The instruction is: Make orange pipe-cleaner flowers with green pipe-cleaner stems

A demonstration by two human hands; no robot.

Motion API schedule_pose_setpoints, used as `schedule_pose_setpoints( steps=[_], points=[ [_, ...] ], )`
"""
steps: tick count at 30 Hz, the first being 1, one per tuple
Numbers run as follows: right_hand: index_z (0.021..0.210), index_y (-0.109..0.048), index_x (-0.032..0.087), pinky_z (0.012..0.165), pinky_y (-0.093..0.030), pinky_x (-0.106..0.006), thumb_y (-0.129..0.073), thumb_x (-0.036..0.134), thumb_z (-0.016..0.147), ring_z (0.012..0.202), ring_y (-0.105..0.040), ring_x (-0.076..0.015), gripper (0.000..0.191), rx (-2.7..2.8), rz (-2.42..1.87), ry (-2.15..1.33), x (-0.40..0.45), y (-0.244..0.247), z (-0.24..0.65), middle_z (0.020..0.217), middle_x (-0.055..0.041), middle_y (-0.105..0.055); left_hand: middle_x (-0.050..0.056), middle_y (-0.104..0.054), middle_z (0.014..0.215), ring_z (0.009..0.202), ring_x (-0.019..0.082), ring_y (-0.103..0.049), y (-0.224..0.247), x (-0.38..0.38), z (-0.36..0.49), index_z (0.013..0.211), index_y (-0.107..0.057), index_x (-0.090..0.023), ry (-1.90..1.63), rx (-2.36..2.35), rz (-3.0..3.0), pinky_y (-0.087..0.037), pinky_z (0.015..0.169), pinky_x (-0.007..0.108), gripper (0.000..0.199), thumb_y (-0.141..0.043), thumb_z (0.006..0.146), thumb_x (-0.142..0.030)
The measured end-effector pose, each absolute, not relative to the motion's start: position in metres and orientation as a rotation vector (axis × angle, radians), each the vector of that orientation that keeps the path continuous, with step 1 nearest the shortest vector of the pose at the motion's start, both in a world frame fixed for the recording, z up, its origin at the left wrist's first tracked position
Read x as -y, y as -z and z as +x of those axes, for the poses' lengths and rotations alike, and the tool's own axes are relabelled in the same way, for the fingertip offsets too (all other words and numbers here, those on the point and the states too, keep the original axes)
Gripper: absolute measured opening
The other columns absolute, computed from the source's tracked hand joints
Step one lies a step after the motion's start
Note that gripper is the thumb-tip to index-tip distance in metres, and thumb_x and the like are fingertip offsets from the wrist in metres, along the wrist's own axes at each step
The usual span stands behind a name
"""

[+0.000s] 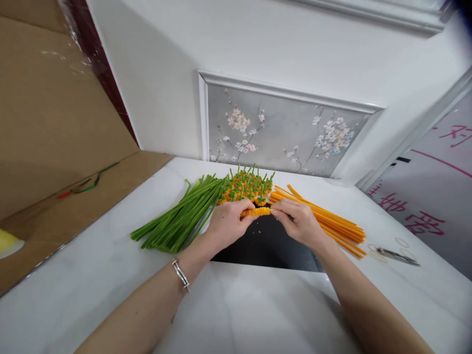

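A coiled orange piece (261, 211) is stretched between my two hands, above a black mat (273, 246). My left hand (230, 221) pinches its left end, and a silver bracelet (180, 273) circles that wrist. At the right end, the closed fingertips of my right hand (297, 221) grip the piece. Just behind my hands stand several small orange pieces with green tops (250, 184). Long green stems (180, 216) lie in a bundle to the left. Long orange stems (335, 221) lie to the right, partly behind my right hand.
Scissors (398, 255) lie near thin pale loops at the right of the white table (221, 305). Brown cardboard (55, 113) borders the left side, with a yellow object (8, 242) at the edge. A wall with a floral panel (280, 132) rises behind.
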State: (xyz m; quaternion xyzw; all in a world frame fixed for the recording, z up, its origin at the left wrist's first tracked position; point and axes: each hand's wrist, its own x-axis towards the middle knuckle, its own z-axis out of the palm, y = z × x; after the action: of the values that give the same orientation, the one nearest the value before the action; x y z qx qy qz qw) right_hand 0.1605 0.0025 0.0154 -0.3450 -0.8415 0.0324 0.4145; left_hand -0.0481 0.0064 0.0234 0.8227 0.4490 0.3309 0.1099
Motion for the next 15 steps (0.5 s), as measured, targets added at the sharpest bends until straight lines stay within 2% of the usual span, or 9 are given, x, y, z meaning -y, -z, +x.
schedule_pose_setpoints(
  steps=[7, 10, 13, 15],
  points=[
    [0.086, -0.063, 0.019, 0.063, -0.049, -0.029, -0.046, 0.022, 0.092, 0.066, -0.059, -0.0160, 0.019, 2.117, -0.871, -0.055, -0.002, -0.015, 0.160, 0.071, -0.0036, -0.060, -0.001, -0.071, 0.081, 0.068, 0.013, -0.062, -0.024, -0.003, -0.046, 0.085, -0.065, -0.022, -0.987, -1.344, 2.452, -0.040, 0.060, 0.023, 0.011, -0.054, 0.083, -0.023],
    [0.087, -0.063, 0.020, 0.064, -0.049, -0.030, -0.046, 0.022, 0.092, 0.066, -0.059, -0.0161, 0.017, 2.114, -0.877, -0.062, -0.002, -0.014, 0.161, 0.072, -0.0035, -0.060, 0.000, -0.072, 0.088, 0.075, 0.016, -0.065, -0.024, -0.005, -0.048, 0.092, -0.065, -0.022, -0.951, -1.329, 2.483, -0.043, 0.066, 0.025, 0.014, -0.054, 0.085, -0.025],
    [0.088, -0.063, 0.020, 0.065, -0.049, -0.030, -0.047, 0.021, 0.092, 0.069, -0.059, -0.0163, 0.016, 2.092, -0.872, -0.069, -0.004, -0.015, 0.164, 0.073, -0.0037, -0.061, 0.001, -0.070, 0.106, 0.089, 0.019, -0.066, -0.024, -0.009, -0.054, 0.110, -0.060, -0.024, -0.915, -1.260, 2.458, -0.046, 0.077, 0.028, 0.030, -0.062, 0.081, -0.031],
    [0.089, -0.063, 0.020, 0.067, -0.050, -0.031, -0.047, 0.020, 0.091, 0.070, -0.060, -0.0165, 0.016, 2.060, -0.876, -0.065, -0.005, -0.015, 0.167, 0.074, -0.0035, -0.061, 0.001, -0.069, 0.109, 0.093, 0.020, -0.065, -0.025, -0.012, -0.059, 0.113, -0.060, -0.024, -0.891, -1.209, 2.390, -0.047, 0.080, 0.029, 0.039, -0.067, 0.076, -0.034]
  ],
)
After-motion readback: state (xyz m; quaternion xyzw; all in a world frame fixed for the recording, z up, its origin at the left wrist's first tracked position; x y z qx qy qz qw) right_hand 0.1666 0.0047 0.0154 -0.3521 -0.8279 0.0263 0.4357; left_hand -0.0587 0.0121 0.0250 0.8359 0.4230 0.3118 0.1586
